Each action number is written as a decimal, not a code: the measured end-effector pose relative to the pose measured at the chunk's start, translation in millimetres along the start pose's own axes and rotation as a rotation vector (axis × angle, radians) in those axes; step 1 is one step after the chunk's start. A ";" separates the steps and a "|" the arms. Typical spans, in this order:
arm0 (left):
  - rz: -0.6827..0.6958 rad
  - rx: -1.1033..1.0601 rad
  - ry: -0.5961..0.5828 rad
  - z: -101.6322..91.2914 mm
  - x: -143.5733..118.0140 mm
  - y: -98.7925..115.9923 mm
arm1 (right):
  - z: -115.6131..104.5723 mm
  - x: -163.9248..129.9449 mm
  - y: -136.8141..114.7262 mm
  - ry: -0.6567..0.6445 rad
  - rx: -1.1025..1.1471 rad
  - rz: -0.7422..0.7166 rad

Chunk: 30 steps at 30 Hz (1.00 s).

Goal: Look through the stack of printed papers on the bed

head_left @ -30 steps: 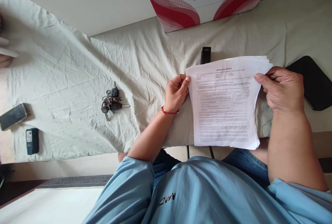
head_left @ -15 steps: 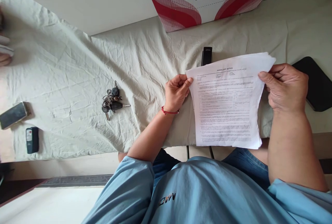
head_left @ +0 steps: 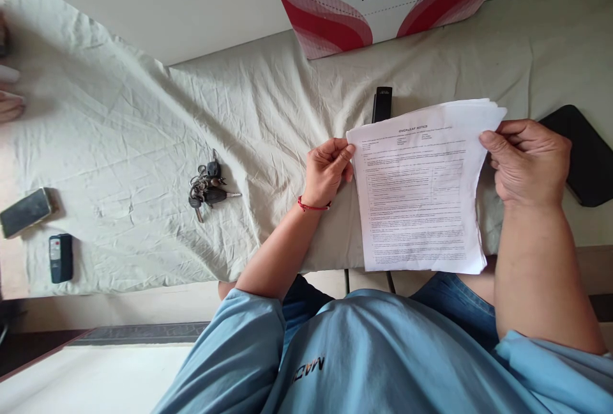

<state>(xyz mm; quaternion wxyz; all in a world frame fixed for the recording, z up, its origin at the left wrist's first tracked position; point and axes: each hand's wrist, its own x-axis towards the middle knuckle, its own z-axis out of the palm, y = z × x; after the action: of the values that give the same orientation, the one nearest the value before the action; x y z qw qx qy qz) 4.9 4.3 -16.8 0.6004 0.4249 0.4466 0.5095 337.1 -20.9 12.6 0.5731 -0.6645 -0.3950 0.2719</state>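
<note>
Soft light came from the left, leaving the right end of the cloth [head_left: 268, 114] duller; the phone [head_left: 26, 213] cast a shadow rightward. Small print on the papers [head_left: 416, 209] blurred, and wide-angle distortion stretched the edges.

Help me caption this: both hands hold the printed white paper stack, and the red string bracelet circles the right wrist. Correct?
Wrong wrist: the head view shows the bracelet on the left one. The left hand and right hand hold the stack.

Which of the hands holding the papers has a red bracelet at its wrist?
The left hand: a red bracelet circles its wrist. The right hand, also holding the papers, wears none.
</note>
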 end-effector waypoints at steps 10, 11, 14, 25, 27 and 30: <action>-0.012 0.004 0.018 3.0 0.0 4.3 | 7.6 0.4 1.0 0.093 -0.001 -0.053; -0.008 0.012 0.019 3.2 0.0 4.5 | 7.7 0.5 1.3 0.095 0.004 -0.061; 0.006 0.019 0.022 3.4 0.3 4.4 | 7.4 0.6 2.6 0.089 0.038 -0.086; 0.011 -0.061 0.042 3.7 -0.1 4.7 | 7.5 -0.5 2.9 0.053 0.103 -0.107; 0.011 -0.068 0.040 3.9 0.0 5.3 | 8.6 -0.6 3.1 0.047 0.089 -0.119; 0.009 -0.073 0.045 4.3 0.1 5.7 | 10.3 -0.5 3.5 0.052 0.081 -0.132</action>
<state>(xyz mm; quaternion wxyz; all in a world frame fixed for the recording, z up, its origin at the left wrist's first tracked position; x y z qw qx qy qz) 7.7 4.9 -10.3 0.6030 0.3930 0.4391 0.5377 329.2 -15.8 7.2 0.6264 -0.6201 -0.4117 0.2318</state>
